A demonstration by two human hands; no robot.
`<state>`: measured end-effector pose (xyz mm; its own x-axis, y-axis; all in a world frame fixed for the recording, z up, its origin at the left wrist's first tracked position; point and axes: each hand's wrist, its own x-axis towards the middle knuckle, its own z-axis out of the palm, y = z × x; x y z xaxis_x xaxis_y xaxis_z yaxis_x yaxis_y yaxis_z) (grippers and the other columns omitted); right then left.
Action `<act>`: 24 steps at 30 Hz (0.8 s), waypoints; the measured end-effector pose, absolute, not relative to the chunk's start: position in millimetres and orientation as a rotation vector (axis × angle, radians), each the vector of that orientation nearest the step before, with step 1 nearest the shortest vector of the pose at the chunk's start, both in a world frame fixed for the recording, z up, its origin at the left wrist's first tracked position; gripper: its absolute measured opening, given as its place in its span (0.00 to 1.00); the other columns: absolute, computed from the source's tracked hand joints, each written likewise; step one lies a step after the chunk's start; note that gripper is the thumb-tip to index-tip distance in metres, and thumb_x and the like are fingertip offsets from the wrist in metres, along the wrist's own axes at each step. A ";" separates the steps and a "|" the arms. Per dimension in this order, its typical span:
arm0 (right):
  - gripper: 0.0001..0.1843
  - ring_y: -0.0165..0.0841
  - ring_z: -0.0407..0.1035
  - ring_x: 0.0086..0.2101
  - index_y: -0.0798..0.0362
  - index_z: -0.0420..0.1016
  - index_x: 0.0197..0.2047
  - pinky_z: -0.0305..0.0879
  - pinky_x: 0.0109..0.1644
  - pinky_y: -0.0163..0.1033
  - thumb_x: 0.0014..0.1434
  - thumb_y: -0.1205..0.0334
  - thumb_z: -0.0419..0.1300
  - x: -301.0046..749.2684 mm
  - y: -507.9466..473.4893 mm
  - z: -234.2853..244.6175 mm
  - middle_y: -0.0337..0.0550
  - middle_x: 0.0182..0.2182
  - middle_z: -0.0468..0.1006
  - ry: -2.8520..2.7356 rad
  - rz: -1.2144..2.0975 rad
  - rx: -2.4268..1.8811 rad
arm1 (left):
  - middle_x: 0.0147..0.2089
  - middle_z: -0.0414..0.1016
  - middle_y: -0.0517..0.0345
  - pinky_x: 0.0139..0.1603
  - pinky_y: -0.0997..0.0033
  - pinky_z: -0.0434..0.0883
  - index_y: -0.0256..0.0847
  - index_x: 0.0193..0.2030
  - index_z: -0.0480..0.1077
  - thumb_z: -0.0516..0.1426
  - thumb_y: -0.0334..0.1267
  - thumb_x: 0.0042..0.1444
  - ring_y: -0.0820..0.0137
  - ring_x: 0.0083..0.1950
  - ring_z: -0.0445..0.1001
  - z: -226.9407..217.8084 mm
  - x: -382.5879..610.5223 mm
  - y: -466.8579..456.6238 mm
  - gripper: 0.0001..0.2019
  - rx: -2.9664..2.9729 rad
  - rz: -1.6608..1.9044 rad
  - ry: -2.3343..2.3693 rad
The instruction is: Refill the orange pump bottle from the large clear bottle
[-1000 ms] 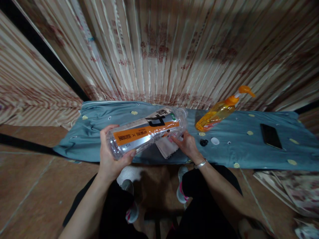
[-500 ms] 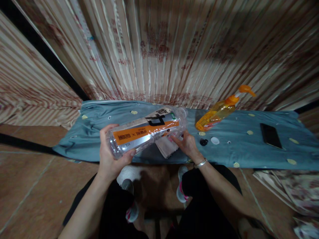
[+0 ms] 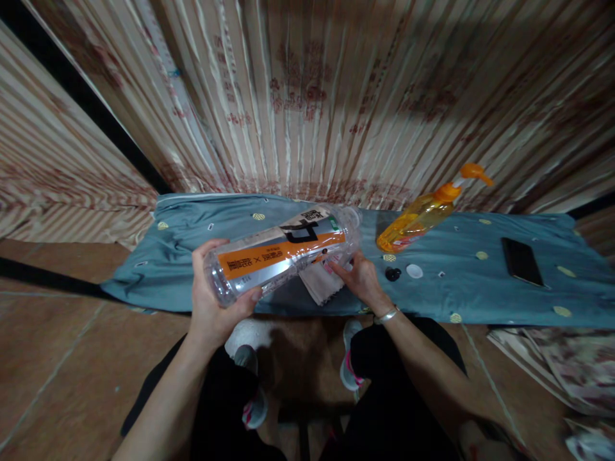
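Observation:
A clear plastic drink bottle (image 3: 283, 251) with an orange and silver label lies tilted across my hands, its neck toward the upper right and no cap on view. My left hand (image 3: 216, 301) wraps round its base end, thumb along the lower side. Near the neck, my right hand (image 3: 360, 276) grips the underside; some of its fingers are hidden behind the bottle. Below the bottle, a pale folded cloth (image 3: 319, 285) rests on the blue cover, partly covered by the bottle and close to my right fingers.
An orange pump bottle (image 3: 418, 221) stands right of my right hand. A small black cap (image 3: 393, 274) and a white disc (image 3: 414, 271) lie in front of it. A black phone (image 3: 523, 261) rests farther right on the blue cloth cover (image 3: 461, 288). A striped curtain (image 3: 307, 102) hangs behind.

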<state>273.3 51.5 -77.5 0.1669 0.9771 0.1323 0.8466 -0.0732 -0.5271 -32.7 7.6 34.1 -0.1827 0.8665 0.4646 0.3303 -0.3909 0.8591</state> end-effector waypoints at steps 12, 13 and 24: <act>0.20 0.49 0.87 0.43 0.52 0.73 0.53 0.78 0.44 0.45 0.65 0.55 0.73 274.1 51.2 -76.4 0.54 0.42 0.90 -1.717 0.382 -1.941 | 0.47 0.73 0.52 0.40 0.46 0.80 0.47 0.54 0.68 0.72 0.70 0.40 0.52 0.42 0.79 37.3 -31.8 6.0 0.41 1.630 1.567 1.401; 0.19 0.49 0.87 0.43 0.52 0.73 0.53 0.78 0.44 0.45 0.65 0.55 0.73 274.1 51.1 -76.4 0.53 0.43 0.90 -1.718 0.387 -1.943 | 0.47 0.74 0.52 0.41 0.46 0.80 0.47 0.54 0.68 0.72 0.69 0.40 0.53 0.42 0.79 37.4 -31.5 6.0 0.41 1.635 1.570 1.394; 0.21 0.50 0.86 0.40 0.51 0.73 0.51 0.77 0.42 0.46 0.64 0.47 0.72 276.3 52.3 -80.8 0.52 0.39 0.88 -1.713 0.367 -1.908 | 0.46 0.73 0.53 0.39 0.50 0.80 0.48 0.54 0.67 0.73 0.67 0.40 0.54 0.41 0.78 37.1 -31.3 7.1 0.41 1.619 1.589 1.373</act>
